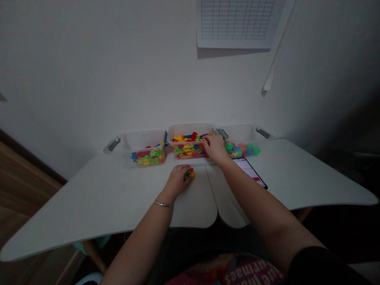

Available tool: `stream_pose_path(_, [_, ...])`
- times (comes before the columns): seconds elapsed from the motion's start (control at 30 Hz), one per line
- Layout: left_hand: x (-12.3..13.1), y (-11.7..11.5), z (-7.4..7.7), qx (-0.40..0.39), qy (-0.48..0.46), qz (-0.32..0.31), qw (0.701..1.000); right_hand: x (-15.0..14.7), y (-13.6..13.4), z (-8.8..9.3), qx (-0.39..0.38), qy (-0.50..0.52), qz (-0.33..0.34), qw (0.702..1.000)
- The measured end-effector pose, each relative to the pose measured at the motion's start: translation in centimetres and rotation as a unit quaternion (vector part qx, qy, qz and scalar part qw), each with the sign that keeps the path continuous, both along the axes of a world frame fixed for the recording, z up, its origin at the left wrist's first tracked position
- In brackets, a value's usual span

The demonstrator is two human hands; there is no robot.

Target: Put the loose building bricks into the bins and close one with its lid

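My left hand [177, 179] rests on the white table with its fingers curled round a small cluster of plastic building bricks [190, 174] in green, orange and yellow. My right hand [216, 147] is at the front right of the middle clear bin [191, 161], its fingers bent and drawn together over the rim. Inside that bin lie loose bricks [187, 150] in red, yellow, green and blue. A purple piece [204, 135] shows by the right fingertips; whether they grip it or another piece is hidden.
A left clear bin [142, 138] holds colourful pieces, and a right clear bin [242, 132] holds round translucent ones. A phone [251, 172] lies beside my right forearm. The white table [97, 202] has a seam and notch at its front. Behind stands a wall [133, 71] with a printed sheet [236, 23].
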State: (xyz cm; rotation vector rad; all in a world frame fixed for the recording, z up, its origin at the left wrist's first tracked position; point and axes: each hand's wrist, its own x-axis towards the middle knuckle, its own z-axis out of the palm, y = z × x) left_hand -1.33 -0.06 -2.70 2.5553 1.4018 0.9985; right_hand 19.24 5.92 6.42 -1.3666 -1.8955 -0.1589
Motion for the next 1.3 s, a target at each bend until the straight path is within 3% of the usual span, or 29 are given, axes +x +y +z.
stream_pose_path(0.2, [0.1, -0.1, 0.2, -0.008, 0.009, 0.001, 1.000, -0.1, -0.4, -1.2, 0.034, -0.051, 0.001, 0.998])
stream_pose_path(0.4, [0.1, 0.0, 0.1, -0.011, 0.009, 0.006, 1.000, 0.0, -0.6, -1.2, 0.042, -0.096, -0.008, 0.994])
stream_pose_path(0.73, [0.0, 0.1, 0.0, -0.006, 0.012, 0.006, 1.000, 0.1, -1.7, -0.7, 0.069, 0.005, 0.051, 0.996])
stream_pose_path(0.83, [0.0, 0.2, -0.3, 0.003, 0.010, 0.016, 1.000, -0.7, -3.4, -2.0, 0.094, 0.073, 0.086, 0.989])
stream_pose_path(0.93, [0.0, 0.2, -0.5, 0.008, 0.012, 0.021, 1.000, -2.1, -5.0, -4.3, 0.086, 0.119, 0.117, 0.982])
stream_pose_path(1.1, [0.0, 0.2, -0.2, 0.008, 0.008, 0.022, 1.000, -3.4, -6.0, -7.8, -0.024, 0.095, 0.164, 0.982])
stream_pose_path(1.3, [-0.1, 0.1, -0.1, 0.007, 0.003, 0.044, 0.999, -3.1, -5.9, -8.8, -0.115, 0.050, 0.200, 0.972])
